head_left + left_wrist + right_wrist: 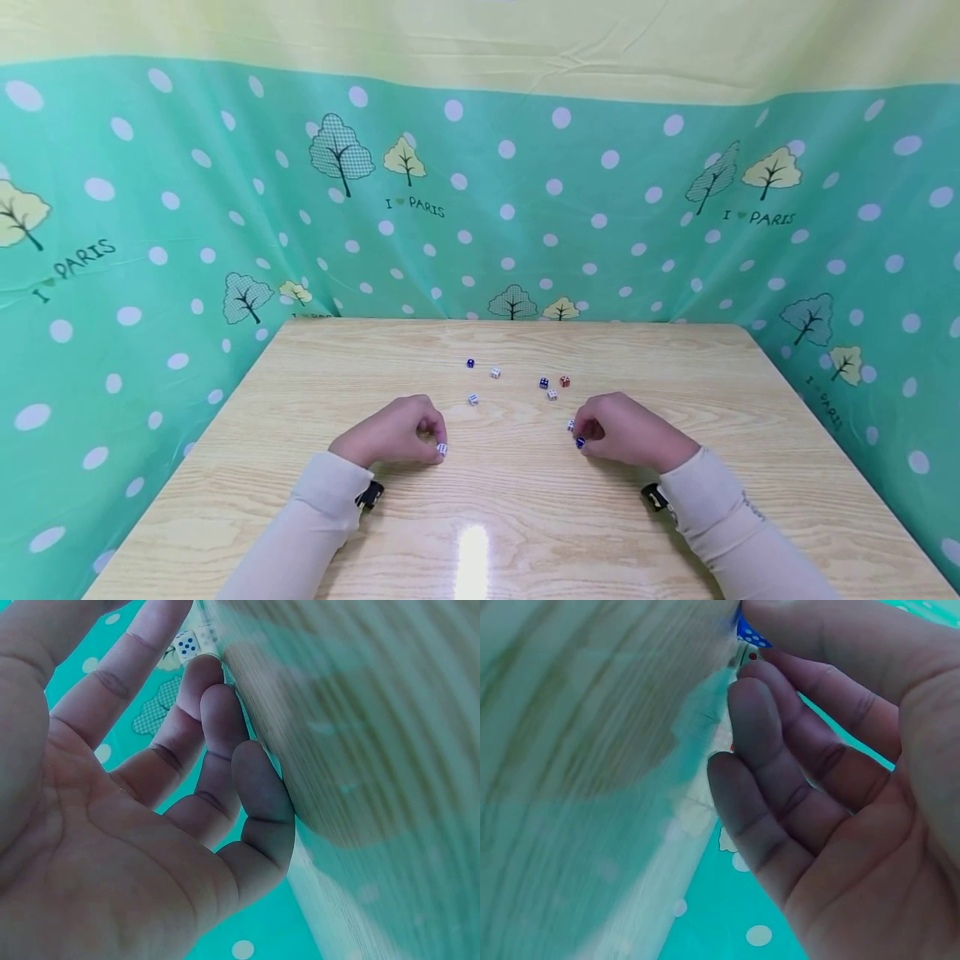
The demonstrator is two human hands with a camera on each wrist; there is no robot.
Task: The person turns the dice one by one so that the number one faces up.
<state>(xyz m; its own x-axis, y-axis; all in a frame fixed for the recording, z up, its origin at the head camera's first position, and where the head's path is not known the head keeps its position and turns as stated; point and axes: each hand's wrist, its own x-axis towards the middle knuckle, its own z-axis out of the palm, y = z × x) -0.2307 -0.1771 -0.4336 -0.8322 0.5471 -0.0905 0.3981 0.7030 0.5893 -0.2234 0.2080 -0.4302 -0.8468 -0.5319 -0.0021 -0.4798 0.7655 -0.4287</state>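
Note:
In the head view my left hand [405,429] rests low over the table, thumb and index finger pinching a white die [442,449]. Opposite it, my right hand [626,429] pinches a blue die [581,442] against the tabletop. Close beside the right fingertips lies another white die [571,425]. The right wrist view shows part of the blue die [751,634] under the thumb. Beyond the left fingers [202,682], the left wrist view shows a white die [186,646] with blue dots; the pinch itself is out of sight there.
Farther back on the wooden table [337,358] lie a blue die [470,363], white dice [495,372], a nearer white die [473,400], and a cluster of a blue die [543,383], a red die [565,382] and a white die [552,394]. A green curtain [420,250] encloses the table.

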